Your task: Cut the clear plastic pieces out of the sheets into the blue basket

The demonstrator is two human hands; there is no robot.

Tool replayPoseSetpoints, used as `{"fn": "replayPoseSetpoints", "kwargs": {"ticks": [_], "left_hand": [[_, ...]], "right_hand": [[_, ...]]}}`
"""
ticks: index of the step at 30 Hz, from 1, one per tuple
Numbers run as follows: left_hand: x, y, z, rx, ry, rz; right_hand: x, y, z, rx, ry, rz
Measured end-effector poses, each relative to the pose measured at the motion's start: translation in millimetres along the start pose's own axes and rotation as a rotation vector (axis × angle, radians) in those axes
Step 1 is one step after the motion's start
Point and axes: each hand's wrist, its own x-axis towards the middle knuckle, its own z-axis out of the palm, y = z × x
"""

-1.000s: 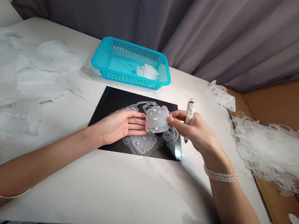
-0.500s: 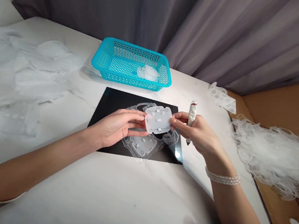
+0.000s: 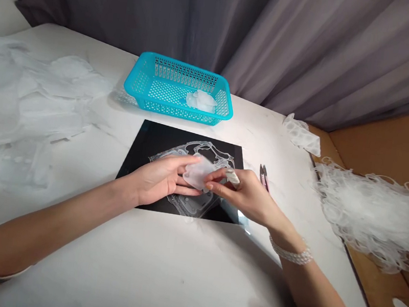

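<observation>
Two hands share one translucent piece [image 3: 197,172], and it hangs above the black mat, with the left hand [image 3: 157,177] grasping it between thumb and the fingers behind, and the right hand [image 3: 247,193] pinching its lower right side. That left grip looks light, fingers spread, so a thin, slick part like this could slide out if the right fingertips let go early or pull harder than the left can resist. And look at the right hand: it also carries a white-wrapped tool [image 3: 232,178], lying across the fingers, its far end hidden! Should that end be sharp, a turn of the wrist might scratch the piece or nick the left fingers, so near are they. Squeeze too hard on both sides and the piece could bend or crease. Just below, a clear sheet [image 3: 191,204] with loopy edges lies on the mat; dip the hands and a corner might snag in those loops. Out to the right, a pair of snips [image 3: 264,177] rests on the white table [image 3: 177,263], tips pointing away from the person, near enough to the right hand that a careless backward sweep could knock it. Beyond the mat, a blue basket [image 3: 179,111] holds a few pale pieces [image 3: 201,100]; a drop short of its rim would land on bare tabletop.
</observation>
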Motion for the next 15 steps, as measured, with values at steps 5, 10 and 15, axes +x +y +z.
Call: {"fn": "replayPoseSetpoints", "kwargs": {"ticks": [5,10,15], "left_hand": [[2,-2,-2,0.078,0.068,-0.005],[1,1,-1,0.070,0.063,-0.019],[1,-3,-1,0.063,0.068,-0.033]], "right_hand": [[-2,1,-13,0.037,0.135,0.112],[-2,1,-29,0.077,0.236,0.260],[-2,0,-33,0.093,0.233,0.300]]}}
